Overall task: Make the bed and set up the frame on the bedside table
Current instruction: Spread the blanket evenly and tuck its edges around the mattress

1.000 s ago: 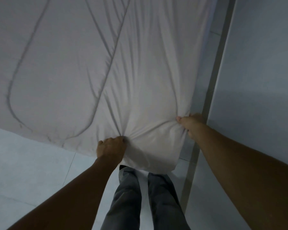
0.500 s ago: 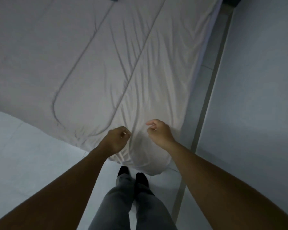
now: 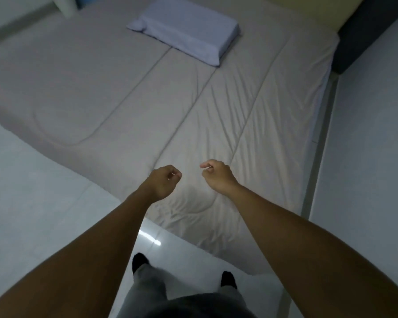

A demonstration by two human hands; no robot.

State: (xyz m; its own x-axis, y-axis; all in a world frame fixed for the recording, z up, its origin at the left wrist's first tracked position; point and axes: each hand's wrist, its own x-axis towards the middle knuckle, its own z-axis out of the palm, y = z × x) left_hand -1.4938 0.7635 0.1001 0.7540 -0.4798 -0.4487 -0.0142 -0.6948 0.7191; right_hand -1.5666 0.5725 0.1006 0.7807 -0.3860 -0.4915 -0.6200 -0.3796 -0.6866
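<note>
Now the pale beige quilted duvet lies spread over the bed, covering it from the foot, just beyond my feet, up toward twelve o'clock. Its stitched channels run away from me, and the right half is creased with fine wrinkles, thickest at the near corner around five o'clock. The near edge hangs over the foot of the bed toward the glossy white tiled floor.

My left hand hovers over the duvet just left of centre, fingers loosely curled in, holding nothing. My right hand hangs beside it, well clear of the left, its fingers half curled with the thumb and forefinger pointing inward, also empty. Neither seems to touch the cloth.

At twelve o'clock, near the head of the bed, a light lavender rectangular pillow rests on the duvet, set at a slant. Beyond it is a cream headboard, and at one o'clock a dark block stands by the grey wall; I cannot tell what it is. No frame or bedside surface shows from here.

I judge the spreading step is nearly done. The next move calls for flat palms to smooth the creased right side and for straightening the pillow. Then I must find the frame.
</note>
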